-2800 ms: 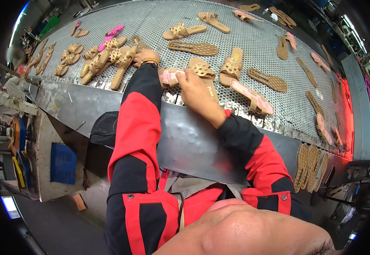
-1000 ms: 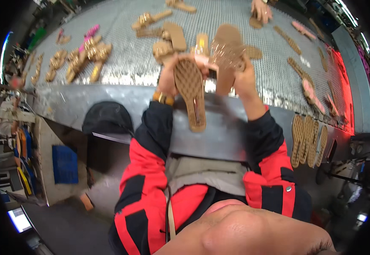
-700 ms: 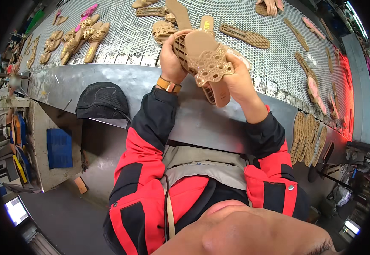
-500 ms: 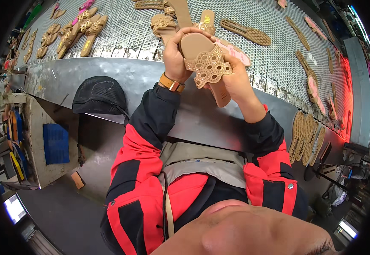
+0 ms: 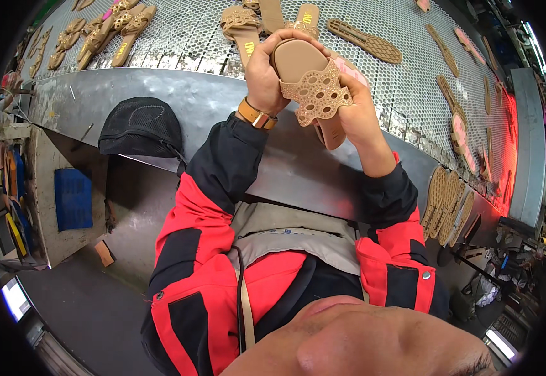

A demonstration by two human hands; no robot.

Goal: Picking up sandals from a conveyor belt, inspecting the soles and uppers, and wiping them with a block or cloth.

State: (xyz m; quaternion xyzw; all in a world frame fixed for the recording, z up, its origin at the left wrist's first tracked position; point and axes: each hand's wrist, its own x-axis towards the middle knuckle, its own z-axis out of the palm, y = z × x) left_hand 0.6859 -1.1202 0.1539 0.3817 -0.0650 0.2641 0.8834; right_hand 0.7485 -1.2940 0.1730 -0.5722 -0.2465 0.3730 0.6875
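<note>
A tan slide sandal (image 5: 315, 95) with a glittery, cut-out scalloped strap is held up in front of me, over the near metal edge of the mesh table. My left hand (image 5: 265, 78), with an orange-brown watch strap at its wrist, wraps the rounded end of the sole. On the other side, my right hand (image 5: 359, 116) grips the sandal beside the strap, thumb against the strap's edge. Its remaining fingers are mostly hidden behind the sandal. Just past my hands lie another tan sandal (image 5: 243, 31) and a pink-lined sole (image 5: 350, 67), partly covered.
Several finished sandals (image 5: 122, 34) lie on the mesh surface (image 5: 185, 31) at the far left. A patterned brown sole (image 5: 364, 41) rests beyond my hands. At the right edge stand several soles (image 5: 445, 203). A black mesh cap (image 5: 141, 127) sits on the metal ledge (image 5: 207, 103) at left.
Both hands have shifted slightly right in the picture with the sandal, whose insole now faces up a little more. The surroundings have slid slightly left as the view moved.
</note>
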